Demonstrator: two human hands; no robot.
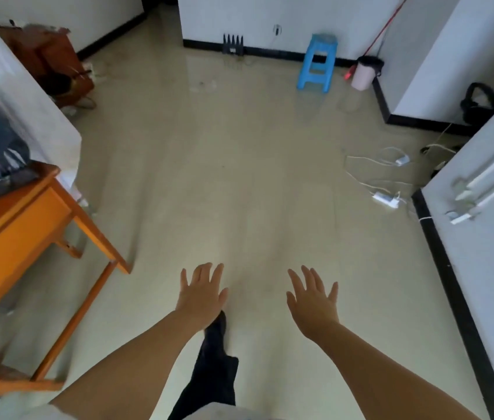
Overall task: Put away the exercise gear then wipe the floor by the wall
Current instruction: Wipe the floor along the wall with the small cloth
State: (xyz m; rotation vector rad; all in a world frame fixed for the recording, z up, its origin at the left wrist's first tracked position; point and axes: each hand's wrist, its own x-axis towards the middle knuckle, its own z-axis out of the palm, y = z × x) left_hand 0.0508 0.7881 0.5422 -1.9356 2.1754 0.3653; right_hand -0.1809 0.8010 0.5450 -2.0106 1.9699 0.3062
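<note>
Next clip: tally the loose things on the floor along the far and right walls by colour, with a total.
Blue: 1, the stool
Pink: 1, the bin
Black: 2, the bag and the pronged box
White: 2, the power strip and the charger
Total: 6

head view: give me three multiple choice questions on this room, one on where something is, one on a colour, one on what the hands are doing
1. Where is the stool?
A. by the far wall
B. under the wooden table
C. between the hands

2. What colour is the stool?
A. red
B. blue
C. black

3. What state are the left hand and right hand in?
A. both gripping a cloth
B. one holding the stool
C. both open and empty

Answers:
1 A, it stands by the far wall's black skirting.
2 B, its plastic is plainly blue.
3 C, fingers are spread over bare floor.
</note>
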